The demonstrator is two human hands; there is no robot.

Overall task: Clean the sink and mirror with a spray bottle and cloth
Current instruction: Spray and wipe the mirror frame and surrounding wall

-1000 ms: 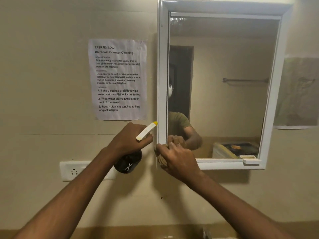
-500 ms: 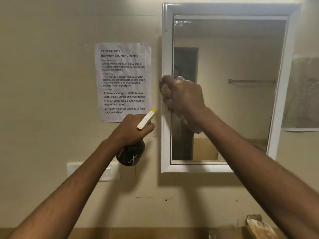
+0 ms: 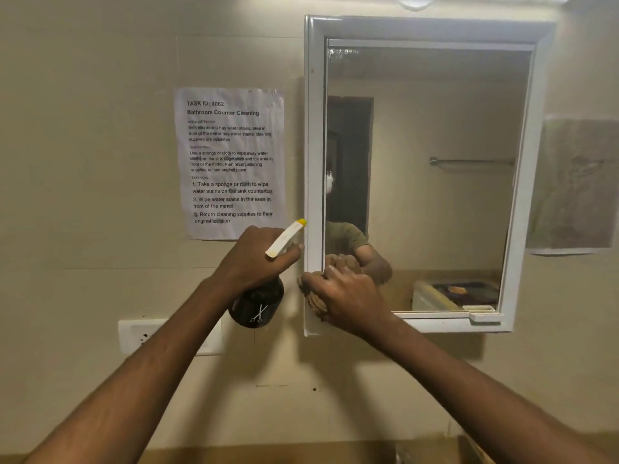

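Down from mid-frame, the right hand [image 3: 348, 298] now presses a crumpled brown cloth [image 3: 316, 301] against the white-framed wall mirror's [image 3: 425, 175] lower left corner; the left hand [image 3: 254, 259] grips a dark, white-nozzled spray bottle [image 3: 259, 303] just beside it.

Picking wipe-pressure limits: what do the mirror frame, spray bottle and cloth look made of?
Mirror frame: looks like white moulded plastic, smooth with a soft sheen; painted wood can't be ruled out.
Spray bottle: dark glossy body, likely plastic though glass is possible, printed white scissors mark; matte cream trigger head with yellow tip.
Cloth: brown, soft and bunched under the right hand, seemingly woven fabric; weave too blurred to tell.
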